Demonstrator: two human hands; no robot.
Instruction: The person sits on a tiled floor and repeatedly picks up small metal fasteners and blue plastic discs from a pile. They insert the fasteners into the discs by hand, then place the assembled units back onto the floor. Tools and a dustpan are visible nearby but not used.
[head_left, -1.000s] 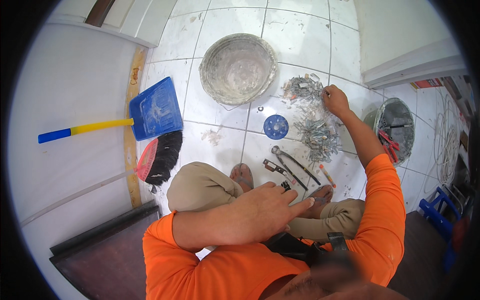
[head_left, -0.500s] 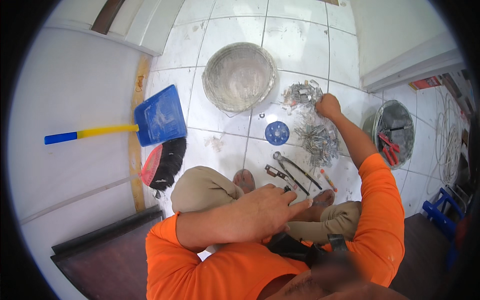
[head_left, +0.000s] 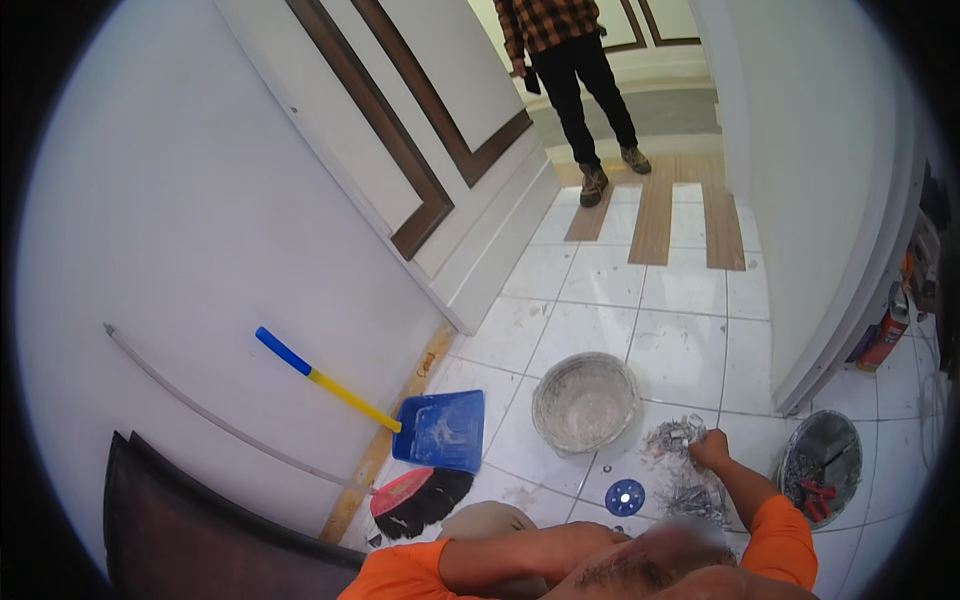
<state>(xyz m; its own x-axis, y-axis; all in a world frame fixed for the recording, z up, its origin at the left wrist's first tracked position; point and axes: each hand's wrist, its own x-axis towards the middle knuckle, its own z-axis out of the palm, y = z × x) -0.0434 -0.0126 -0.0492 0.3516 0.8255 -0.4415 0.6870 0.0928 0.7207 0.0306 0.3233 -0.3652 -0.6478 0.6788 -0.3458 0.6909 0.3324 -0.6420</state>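
Glossy white square tiles [head_left: 600,275] with thin grey joints cover the floor, which runs between smooth white walls toward a doorway with dark brown trim, where strips of wood-grain plank [head_left: 655,210] lie on the tiles. Another person [head_left: 570,70] in a checked shirt and dark trousers stands there on the planks.

The right hand [head_left: 708,450] reaches out on an orange-sleeved arm and rests on a tangled heap of small grey metal pieces [head_left: 672,440] near the lower right part of the floor; its grip is curled down into the heap, but the pictures do not show whether the fingers pinch any piece. The left hand itself is hidden; only the bare left forearm [head_left: 520,558] shows, lying across the lower edge above the orange shirt.

Just left of the heap stands a round, shallow tub [head_left: 585,402] crusted with pale dried mortar. A small flat blue disc [head_left: 625,497] lies just below the heap. Further left sits a blue plastic dustpan [head_left: 440,430] with a yellow-and-blue handle, smeared with white dust, and a red-backed brush with black bristles [head_left: 418,497] beside it. To the right stands a round grey bucket [head_left: 822,462] holding red-handled tools.
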